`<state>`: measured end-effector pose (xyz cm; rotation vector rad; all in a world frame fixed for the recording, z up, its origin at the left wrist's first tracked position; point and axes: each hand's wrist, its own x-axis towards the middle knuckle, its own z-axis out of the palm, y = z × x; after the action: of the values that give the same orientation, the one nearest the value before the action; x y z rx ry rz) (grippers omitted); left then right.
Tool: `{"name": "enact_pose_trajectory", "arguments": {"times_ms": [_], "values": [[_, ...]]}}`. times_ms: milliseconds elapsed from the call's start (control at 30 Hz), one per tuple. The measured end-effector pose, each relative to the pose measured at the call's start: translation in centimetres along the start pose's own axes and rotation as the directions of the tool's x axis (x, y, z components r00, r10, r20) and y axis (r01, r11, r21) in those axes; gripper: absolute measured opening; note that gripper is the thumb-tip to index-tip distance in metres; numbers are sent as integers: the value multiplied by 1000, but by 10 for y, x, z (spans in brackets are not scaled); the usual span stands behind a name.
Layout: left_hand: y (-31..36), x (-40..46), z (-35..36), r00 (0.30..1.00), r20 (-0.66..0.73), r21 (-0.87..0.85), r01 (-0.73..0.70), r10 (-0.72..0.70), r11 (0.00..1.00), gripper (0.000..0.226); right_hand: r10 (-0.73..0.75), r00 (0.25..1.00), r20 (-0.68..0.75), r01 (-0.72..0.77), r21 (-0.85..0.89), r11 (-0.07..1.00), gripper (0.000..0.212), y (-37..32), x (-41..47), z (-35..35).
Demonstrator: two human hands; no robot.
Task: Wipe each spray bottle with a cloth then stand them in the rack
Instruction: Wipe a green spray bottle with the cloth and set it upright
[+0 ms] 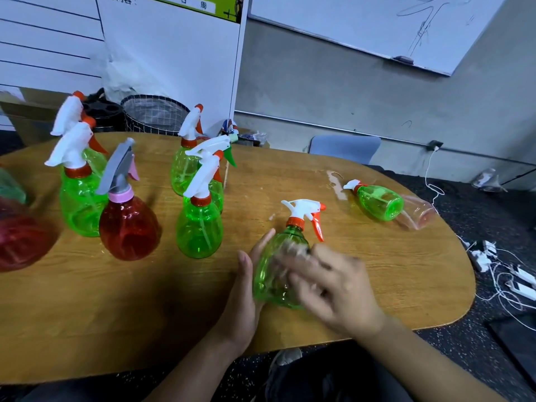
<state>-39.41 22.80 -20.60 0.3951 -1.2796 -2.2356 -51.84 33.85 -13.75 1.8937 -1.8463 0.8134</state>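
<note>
Braced with left hand (246, 285), fingers straight and flat against the left flank of a translucent green plastic spray bottle (266, 281) with white trigger head and orange nozzle, standing slightly tilted near the front edge of the oval wood-grain table (391, 285). Rubbed, apparently, across its front with right hand (336, 288), too smeared by motion to tell whether clenched or loose, or whether any cloth was in it. Judged this the wiping step, racking not yet done.

Judged the hold weak: only a flat palm on one side, so a hard stroke from the right could have skidded or toppled the smooth, round-bellied bottle.

Noted just beyond the left hand an upright green spray bottle (200, 230), and left of it a red translucent spray bottle with grey trigger (129, 227); could have been knocked over by a wide sweep of the left forearm.

Further right, well apart, saw a green bottle lying on its side (378, 201) touching a clear pinkish bottle (417, 213) at the table's rim; likely to roll off if nudged. Beside them, a wet smear (333, 181), likely slippery and liable to re-soil a cleaned base.

Behind the table, spotted a black holder with round holes (101, 111); could not tell whether that was the rack.
</note>
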Motion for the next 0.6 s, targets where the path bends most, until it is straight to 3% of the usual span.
{"name": "enact_pose_trajectory", "arguments": {"times_ms": [100, 200, 367, 600], "values": [[0, 1, 2, 1000, -3, -24, -14, 13, 1000, 95, 410, 908, -80, -399, 127, 908, 30, 14, 16, 7], [1, 1, 2, 1000, -12, -57, -5, 5, 998, 93, 530, 847, -29, -521, 145, 841, 35, 9, 16, 24], [3, 3, 1, 1000, -20, -74, 11, -12, 997, 100, 378, 923, -72, -373, 80, 924, 33, -12, 2, 24], [4, 5, -1, 1000, -26, -85, 1, -3, 996, 85, 45, 999, 13, -45, -8, 999, 31, -28, -30, 24]]}}
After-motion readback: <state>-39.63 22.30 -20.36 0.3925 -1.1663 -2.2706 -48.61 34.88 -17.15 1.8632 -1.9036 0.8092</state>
